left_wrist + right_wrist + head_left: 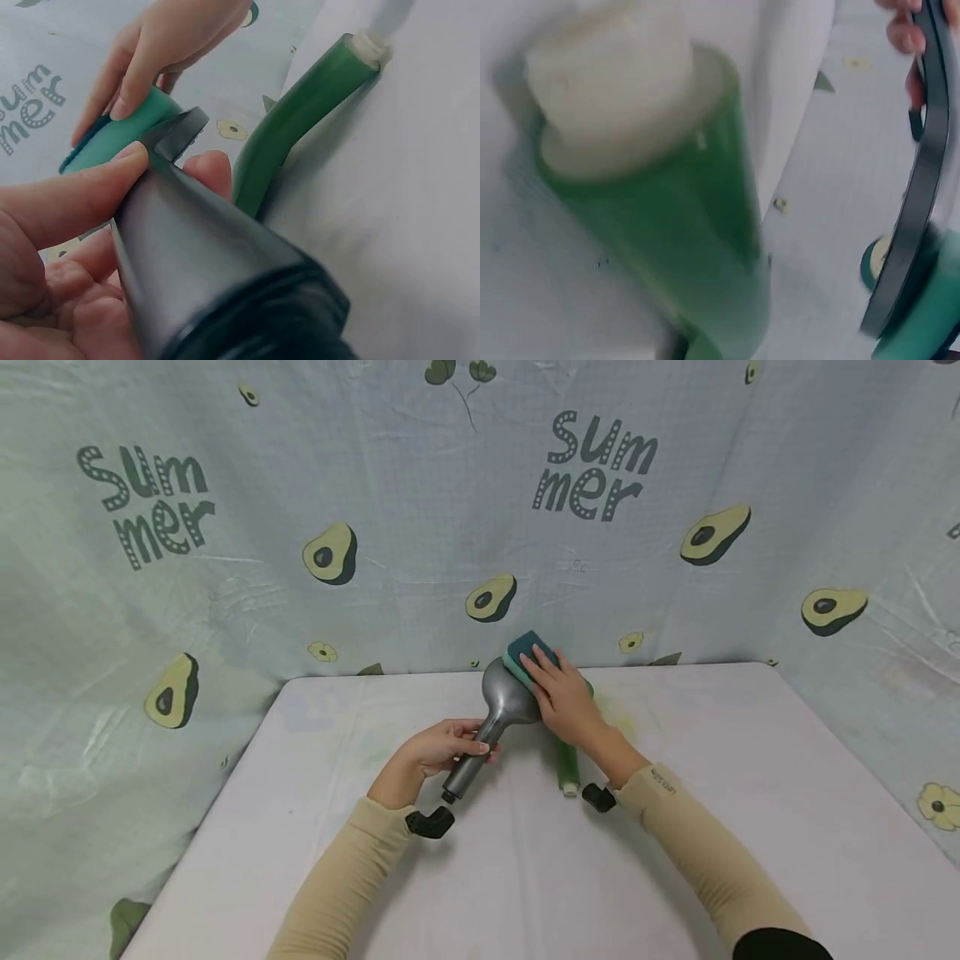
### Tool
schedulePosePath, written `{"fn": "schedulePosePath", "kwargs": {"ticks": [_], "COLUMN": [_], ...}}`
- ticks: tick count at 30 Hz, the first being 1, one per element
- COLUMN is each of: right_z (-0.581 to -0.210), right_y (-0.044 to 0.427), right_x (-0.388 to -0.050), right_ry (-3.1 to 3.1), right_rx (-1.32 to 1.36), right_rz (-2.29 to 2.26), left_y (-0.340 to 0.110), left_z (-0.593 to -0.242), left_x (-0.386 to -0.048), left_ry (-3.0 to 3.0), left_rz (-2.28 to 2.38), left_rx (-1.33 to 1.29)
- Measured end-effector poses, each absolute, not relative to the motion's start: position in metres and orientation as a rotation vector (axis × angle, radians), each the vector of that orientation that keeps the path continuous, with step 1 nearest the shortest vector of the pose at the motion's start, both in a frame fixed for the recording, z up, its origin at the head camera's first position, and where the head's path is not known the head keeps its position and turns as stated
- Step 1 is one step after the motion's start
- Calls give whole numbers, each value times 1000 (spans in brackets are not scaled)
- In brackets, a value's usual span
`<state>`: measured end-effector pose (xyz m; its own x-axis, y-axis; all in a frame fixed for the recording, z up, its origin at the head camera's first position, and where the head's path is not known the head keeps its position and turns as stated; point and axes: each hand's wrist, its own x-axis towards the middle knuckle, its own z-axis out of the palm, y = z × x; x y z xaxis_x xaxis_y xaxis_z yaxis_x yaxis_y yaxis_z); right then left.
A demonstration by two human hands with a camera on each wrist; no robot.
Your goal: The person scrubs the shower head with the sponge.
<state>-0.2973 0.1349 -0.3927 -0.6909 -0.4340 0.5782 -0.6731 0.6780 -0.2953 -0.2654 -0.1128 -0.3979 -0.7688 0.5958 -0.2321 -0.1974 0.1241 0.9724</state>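
Observation:
My left hand (438,749) holds a grey shower head (507,695) by its handle, thumb on one side and fingers on the other. The shower head is raised over the table and tilted. A two-tone green sponge (531,648) is in my right hand (567,700), pinched between thumb and fingers against the shower head's rounded end. In the left wrist view the sponge (142,129) lies beyond the grey handle (199,232). Below my right hand lies a green handle-like piece (567,764) with a white threaded end; its far part is mostly hidden by that hand.
A white-covered table (465,893) lies beneath both hands. Behind it hangs a pale curtain (420,468) printed with avocados and lettering. Black wrist-worn pieces (431,822) sit at the cuffs of the beige sleeves (337,885).

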Motion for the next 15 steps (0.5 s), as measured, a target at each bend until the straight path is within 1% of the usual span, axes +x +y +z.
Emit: {"fn": "schedulePosePath", "kwargs": {"ticks": [7, 9, 12, 15], "right_z": [-397, -397, -395, -393], "right_y": [117, 114, 116, 124], "right_x": [-278, -275, -277, -286], "right_ry": [-2255, -2225, -2262, -2363], "right_rx": [1171, 1226, 1214, 1088], "right_rz": [450, 398, 408, 530], "left_y": [-113, -112, -111, -110], "left_z": [-399, -400, -401, -402], "left_x": [-265, -266, -267, -267], "left_ry": [1809, 1803, 1794, 1791], "left_rz": [1692, 1690, 1695, 1707], "left_rx": [398, 405, 404, 384]}}
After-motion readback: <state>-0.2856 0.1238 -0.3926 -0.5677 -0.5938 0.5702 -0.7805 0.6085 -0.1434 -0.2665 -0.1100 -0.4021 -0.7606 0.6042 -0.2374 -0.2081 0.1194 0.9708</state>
